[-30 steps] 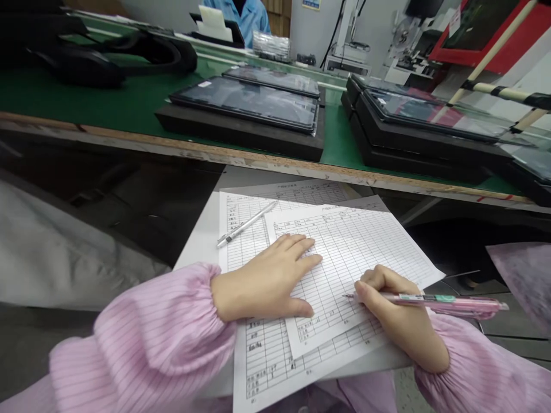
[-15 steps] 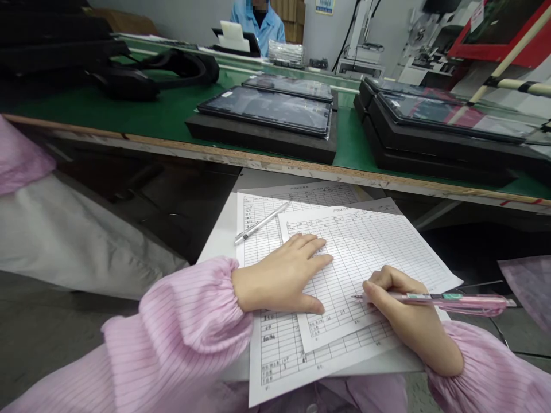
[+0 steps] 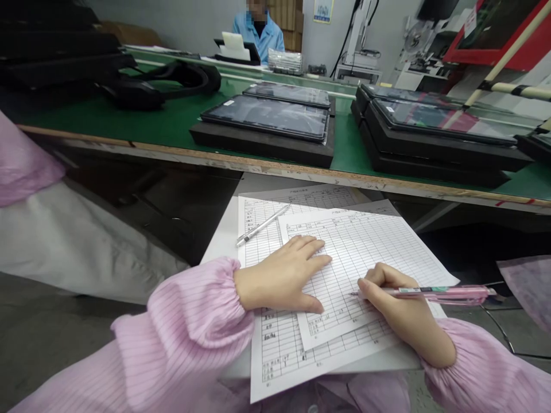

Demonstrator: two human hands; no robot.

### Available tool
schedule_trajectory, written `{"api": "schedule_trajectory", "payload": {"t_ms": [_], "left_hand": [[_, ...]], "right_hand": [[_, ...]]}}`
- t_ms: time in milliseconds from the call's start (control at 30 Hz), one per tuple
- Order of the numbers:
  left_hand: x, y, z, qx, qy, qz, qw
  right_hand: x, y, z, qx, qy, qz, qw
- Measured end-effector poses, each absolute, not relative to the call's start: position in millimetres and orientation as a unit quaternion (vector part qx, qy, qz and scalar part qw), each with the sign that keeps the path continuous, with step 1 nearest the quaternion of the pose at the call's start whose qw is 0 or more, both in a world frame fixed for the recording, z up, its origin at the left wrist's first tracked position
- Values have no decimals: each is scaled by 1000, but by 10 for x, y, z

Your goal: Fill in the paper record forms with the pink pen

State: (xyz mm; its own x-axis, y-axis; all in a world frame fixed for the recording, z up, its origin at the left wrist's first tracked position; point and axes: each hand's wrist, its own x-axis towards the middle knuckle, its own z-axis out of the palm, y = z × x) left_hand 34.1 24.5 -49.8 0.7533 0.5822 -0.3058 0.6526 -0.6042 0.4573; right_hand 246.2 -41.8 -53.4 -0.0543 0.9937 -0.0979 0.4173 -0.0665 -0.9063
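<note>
My left hand [image 3: 282, 275] lies flat, fingers stretched out, on the top gridded form [image 3: 370, 252], pressing it down over a second form [image 3: 279, 350] beneath. My right hand [image 3: 398, 307] is closed round a pink pen [image 3: 434, 293], whose tip touches the top form near its lower middle. A silver pen [image 3: 260, 225] lies loose on the lower sheet, beyond my left hand. Both my arms wear pink striped sleeves.
Past the papers runs a green bench [image 3: 163, 120] with a worn wooden edge. On it rest dark tablets on black foam trays [image 3: 267, 135], more trays [image 3: 434, 152] at right, and a black strap [image 3: 172, 80]. A person in blue [image 3: 260, 34] sits at the back.
The view has shifted so the bench and papers sit further right and lower. My hands stay on the form; the pen tip has crept slightly across the sheet.
</note>
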Motion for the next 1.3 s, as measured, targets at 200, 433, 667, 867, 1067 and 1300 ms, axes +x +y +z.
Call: {"api": "schedule_trajectory", "payload": {"t_ms": [200, 433, 667, 867, 1067, 1300], "left_hand": [[337, 248, -523, 893, 351, -60, 275], [302, 279, -477, 882, 379, -35, 277], [-21, 386, -288, 811, 555, 24, 182], [-231, 511, -441, 737, 656, -49, 158], [-177, 569, -612, 716, 681, -66, 138], [-169, 556, -652, 714, 687, -65, 115]], "right_hand": [[2535, -363, -455, -585, -586, 347, 440], [3057, -306, -483, -670, -521, 230, 476], [3794, -356, -720, -719, -535, 188, 402], [3940, -262, -887, -770, -520, 194, 315], [3844, -118, -922, -780, -462, 295, 301], [3891, -213, -798, -680, -433, 448, 387]]}}
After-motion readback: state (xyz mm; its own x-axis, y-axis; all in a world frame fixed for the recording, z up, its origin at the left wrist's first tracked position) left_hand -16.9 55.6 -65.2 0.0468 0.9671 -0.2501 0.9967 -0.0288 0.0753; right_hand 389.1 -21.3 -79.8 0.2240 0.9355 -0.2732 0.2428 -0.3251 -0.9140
